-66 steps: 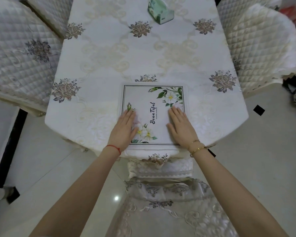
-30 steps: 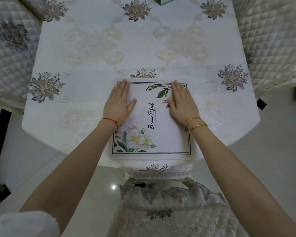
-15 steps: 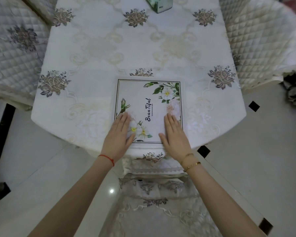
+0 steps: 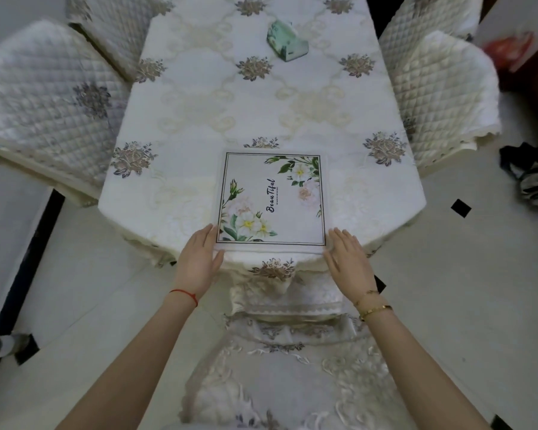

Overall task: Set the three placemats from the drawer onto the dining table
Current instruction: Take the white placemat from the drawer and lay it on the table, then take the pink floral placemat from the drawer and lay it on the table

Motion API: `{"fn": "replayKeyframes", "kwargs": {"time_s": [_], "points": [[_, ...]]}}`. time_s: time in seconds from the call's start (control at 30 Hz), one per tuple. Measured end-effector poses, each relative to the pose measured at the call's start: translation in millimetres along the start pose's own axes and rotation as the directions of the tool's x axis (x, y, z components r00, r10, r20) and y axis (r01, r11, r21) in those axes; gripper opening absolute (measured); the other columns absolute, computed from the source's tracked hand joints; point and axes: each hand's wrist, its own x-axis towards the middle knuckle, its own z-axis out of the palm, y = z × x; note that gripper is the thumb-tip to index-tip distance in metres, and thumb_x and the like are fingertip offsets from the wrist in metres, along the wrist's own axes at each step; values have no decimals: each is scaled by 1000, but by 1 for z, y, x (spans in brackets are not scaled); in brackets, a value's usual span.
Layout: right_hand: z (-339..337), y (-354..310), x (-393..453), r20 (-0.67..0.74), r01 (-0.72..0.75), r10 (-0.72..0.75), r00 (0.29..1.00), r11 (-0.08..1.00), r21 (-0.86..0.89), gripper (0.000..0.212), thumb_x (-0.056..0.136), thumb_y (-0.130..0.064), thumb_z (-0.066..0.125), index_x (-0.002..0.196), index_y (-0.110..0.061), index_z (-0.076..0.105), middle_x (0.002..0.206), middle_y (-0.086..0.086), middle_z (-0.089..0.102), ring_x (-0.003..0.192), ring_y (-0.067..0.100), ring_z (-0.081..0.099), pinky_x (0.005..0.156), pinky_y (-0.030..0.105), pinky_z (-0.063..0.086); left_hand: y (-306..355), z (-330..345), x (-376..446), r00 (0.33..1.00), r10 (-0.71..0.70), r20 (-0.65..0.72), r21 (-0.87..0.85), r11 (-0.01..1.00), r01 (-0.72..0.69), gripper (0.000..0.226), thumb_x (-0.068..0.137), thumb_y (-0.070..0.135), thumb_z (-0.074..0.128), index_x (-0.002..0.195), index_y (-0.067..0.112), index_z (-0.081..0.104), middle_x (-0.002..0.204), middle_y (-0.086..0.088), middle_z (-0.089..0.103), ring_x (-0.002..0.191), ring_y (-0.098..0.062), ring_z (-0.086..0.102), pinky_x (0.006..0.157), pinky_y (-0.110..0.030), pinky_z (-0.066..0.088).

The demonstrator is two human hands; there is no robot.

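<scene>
Left hand (image 4: pixel 199 262), flat and spread, holds nothing; its fingertips (image 4: pixel 210 232) touch the near-left corner of the placemat (image 4: pixel 272 198), while the palm hangs past the table's edge. The placemat, a square with a dark line border, flower prints and the word "Beautiful", lies flat on the dining table (image 4: pixel 174 125) at the middle of the near end, its near border just beside the table's edge. Only this one mat shows on the table; whether more lie stacked under it cannot be told. Right hand (image 4: pixel 348 265), likewise flat and empty, touches the near-right corner.

Risk, as a judgement: the mat sits so near the edge that a pull toward the body could carry it over the rim. The embroidered tablecloth (image 4: pixel 367 187) also looks loose, so a sideways push on the mat could drag and wrinkle the cloth beneath it.

Surface and room, left to right: quilted chair covers (image 4: pixel 50 97) at the left of the table; the cream cloth with grey-brown flower motifs; a green tissue pack (image 4: pixel 284 41) at the far middle; another covered chair (image 4: pixel 295 383) pushed in below the hands; quilted chairs (image 4: pixel 441 85) at the right; pale tiled floor (image 4: pixel 466 290) with small black insets.
</scene>
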Motion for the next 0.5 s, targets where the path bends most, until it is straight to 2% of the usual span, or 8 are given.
{"fn": "replayKeyframes", "kwargs": {"time_s": [0.13,0.27,0.33,0.43,0.5], "points": [[-15,-6,-38,-84,18,-12,996,998,63,41,98,-22,49,136,-7,48,139,13,51,133,30,42,115,40,29,21,-18,-36,993,65,-94,-15,998,-67,45,92,17,59,133,3,51,132,-16,54,122,-30,52,103,-41,43],[-23,-6,-80,-113,16,-4,994,994,106,40,98,-28,42,130,-7,52,127,10,58,122,28,49,102,45,43,40,-26,-74,988,97,-119,-37,994,-102,41,91,18,59,130,8,54,127,-11,59,117,-26,56,97,-38,47],[-27,-4,-101,-140,29,-13,990,993,117,44,97,-33,36,126,-6,55,124,9,60,119,27,50,101,42,43,49,-27,-93,988,97,-118,-67,992,-106,40,91,18,60,129,9,54,124,-10,61,113,-26,58,94,-39,49],[-32,0,-131,-196,38,-13,981,992,121,34,97,-23,49,127,-8,56,122,7,61,115,23,52,102,29,36,63,-29,-121,986,92,-140,-67,992,-103,36,91,21,60,126,11,58,117,-8,64,106,-25,61,87,-39,53],[-36,3,-150,-227,39,-8,974,990,132,35,96,-22,50,127,-8,57,122,8,62,114,24,52,101,26,33,70,-30,-136,984,97,-148,-84,990,-110,35,92,23,59,125,12,59,116,-7,65,106,-24,61,87,-38,53]]}}
